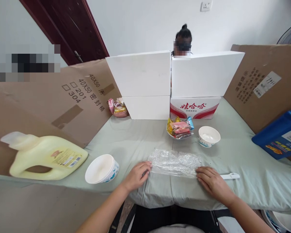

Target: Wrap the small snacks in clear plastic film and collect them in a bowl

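Inspector: The film (pixel 174 162) lies flat at lower centre of the frame, on the cloth (pixel 135 142), below the snack plate (pixel 179 128). Advice: press both ends evenly and smooth outward, or it will crease.

Clerk: Hands?

Inspector: Left hand (pixel 136 175) palm down on the film's left edge; right hand (pixel 212 182) flat on its right corner. Fingers spread, gripping nothing.

You can read "40X50", "201" and "304" on the left cardboard sheet (pixel 63 97). The red-and-white carton (pixel 195 107) shows "娃哈哈". Other labels stay illegible to you.
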The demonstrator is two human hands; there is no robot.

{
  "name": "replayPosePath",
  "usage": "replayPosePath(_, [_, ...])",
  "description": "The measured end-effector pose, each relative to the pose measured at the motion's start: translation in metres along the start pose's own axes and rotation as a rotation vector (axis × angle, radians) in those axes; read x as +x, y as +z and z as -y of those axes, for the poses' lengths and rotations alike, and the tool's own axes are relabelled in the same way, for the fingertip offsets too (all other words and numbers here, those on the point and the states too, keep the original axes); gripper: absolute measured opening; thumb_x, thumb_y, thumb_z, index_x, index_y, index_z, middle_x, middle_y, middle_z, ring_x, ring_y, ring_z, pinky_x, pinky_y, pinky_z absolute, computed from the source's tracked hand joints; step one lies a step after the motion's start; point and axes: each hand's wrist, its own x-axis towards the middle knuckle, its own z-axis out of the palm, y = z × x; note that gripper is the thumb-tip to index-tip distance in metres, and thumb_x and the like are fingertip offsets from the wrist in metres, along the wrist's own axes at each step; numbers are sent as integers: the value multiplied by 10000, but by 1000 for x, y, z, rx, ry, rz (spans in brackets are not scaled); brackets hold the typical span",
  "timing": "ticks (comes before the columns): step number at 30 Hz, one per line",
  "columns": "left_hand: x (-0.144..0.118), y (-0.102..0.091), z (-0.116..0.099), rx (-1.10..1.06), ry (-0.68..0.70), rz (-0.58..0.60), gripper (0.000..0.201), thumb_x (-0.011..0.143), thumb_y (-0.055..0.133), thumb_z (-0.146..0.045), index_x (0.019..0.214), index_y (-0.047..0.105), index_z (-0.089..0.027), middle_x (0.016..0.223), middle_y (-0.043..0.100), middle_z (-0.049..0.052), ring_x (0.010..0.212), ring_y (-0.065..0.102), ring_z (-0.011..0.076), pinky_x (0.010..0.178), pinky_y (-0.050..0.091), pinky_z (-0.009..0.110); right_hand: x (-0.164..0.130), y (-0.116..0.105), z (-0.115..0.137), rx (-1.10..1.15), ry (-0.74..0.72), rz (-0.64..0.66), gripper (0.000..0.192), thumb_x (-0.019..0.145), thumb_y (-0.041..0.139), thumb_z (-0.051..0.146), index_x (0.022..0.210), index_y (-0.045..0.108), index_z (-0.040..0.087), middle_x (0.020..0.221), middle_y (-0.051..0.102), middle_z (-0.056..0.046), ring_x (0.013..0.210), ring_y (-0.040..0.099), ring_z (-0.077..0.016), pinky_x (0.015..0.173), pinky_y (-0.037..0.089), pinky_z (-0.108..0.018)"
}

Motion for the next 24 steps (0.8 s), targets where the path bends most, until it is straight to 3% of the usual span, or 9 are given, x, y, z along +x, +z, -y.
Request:
replayPosePath(3, [6, -3, -5, -31, -166, -23, 171, 924, 403, -214, 932, 573, -205, 946, 691, 45, 933, 664, 181, 837, 526, 316, 0, -5, 0, 92, 82, 55, 211, 977, 418, 258, 1007, 623, 217, 1035, 688, -63, 982, 624, -195, 887, 493, -373])
replayPosePath(7, [21, 2, -6, 130, -380, -22, 214, 944, 365, -284, 940, 566, -211, 762, 655, -1, 674, 635, 160, 665, 487, 266, 10, -7, 1, 158, 187, 125, 241, 967, 437, 363, 1055, 596, 204, 960, 682, -75, 908, 622, -214, 812, 501, -368])
replayPosePath(10, [35, 11, -3, 193, -434, -33, 215, 944, 361, -256, 966, 570, -211, 759, 652, -2, 690, 635, 165, 676, 464, 262, 18, -5, 1, 165, 203, 184, 323, 899, 533, 450, 1080, 598, 190, 988, 675, -91, 949, 609, -248, 820, 490, -376])
replayPosePath(14, [48, 21, 0, 277, -515, -29, 199, 939, 376, -192, 982, 570, -212, 817, 668, 10, 768, 643, 172, 715, 446, 261, 31, 2, -5, 138, 410, 197, 317, 970, 329, 354, 1005, 613, 217, 1019, 688, -65, 950, 632, -208, 839, 470, -329])
replayPosePath(18, [59, 26, 1, 372, -591, -3, 178, 935, 407, -142, 979, 569, -202, 944, 674, 39, 863, 645, 178, 742, 433, 257, 46, 11, -13, 48, 588, 181, 333, 981, 299, 356, 991, 604, 222, 925, 714, -46, 824, 665, -201, 702, 452, -295])
replayPosePath(24, [68, 40, -2, 515, -658, 44, 185, 946, 408, -135, 982, 586, -170, 955, 664, 80, 774, 655, 210, 664, 430, 285, 57, 24, -8, -125, 652, 164, 227, 949, 393, 276, 992, 602, 198, 911, 711, -65, 742, 653, -197, 615, 377, -282])
